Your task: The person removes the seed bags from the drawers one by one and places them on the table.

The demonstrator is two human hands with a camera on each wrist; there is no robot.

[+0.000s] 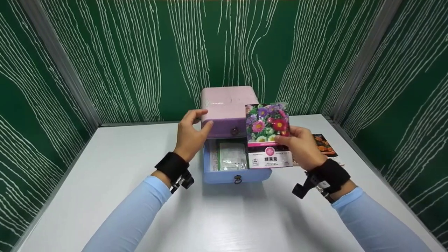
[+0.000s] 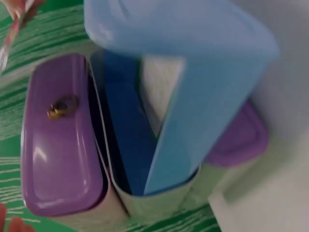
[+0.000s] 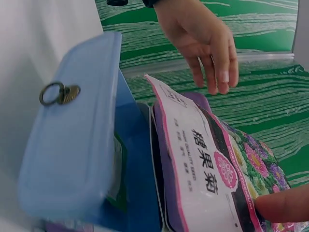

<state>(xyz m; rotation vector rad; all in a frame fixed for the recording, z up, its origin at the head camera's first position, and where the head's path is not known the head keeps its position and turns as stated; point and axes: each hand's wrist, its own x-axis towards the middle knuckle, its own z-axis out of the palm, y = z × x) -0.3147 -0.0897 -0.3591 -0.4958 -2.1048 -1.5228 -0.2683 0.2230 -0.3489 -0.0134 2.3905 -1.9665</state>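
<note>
My right hand (image 1: 306,147) pinches a flower seed packet (image 1: 267,133) by its right edge, with the thumb on the front. It is held upright in front of the right side of a small drawer cabinet (image 1: 227,96). The cabinet's blue drawer (image 1: 220,176) is pulled out, and a clear packet with a green edge (image 1: 232,155) lies inside. Above it the purple drawer (image 1: 220,128) is closed. My left hand (image 1: 190,134) is at the cabinet's upper left side, fingers loosely bent and holding nothing; whether it touches the cabinet I cannot tell.
Another packet with orange flowers (image 1: 325,145) lies on the white table (image 1: 140,147), partly behind my right hand. Below the blue drawer, the left wrist view shows another purple drawer (image 2: 241,137). Green walls with white lines (image 1: 231,42) stand behind and at both sides.
</note>
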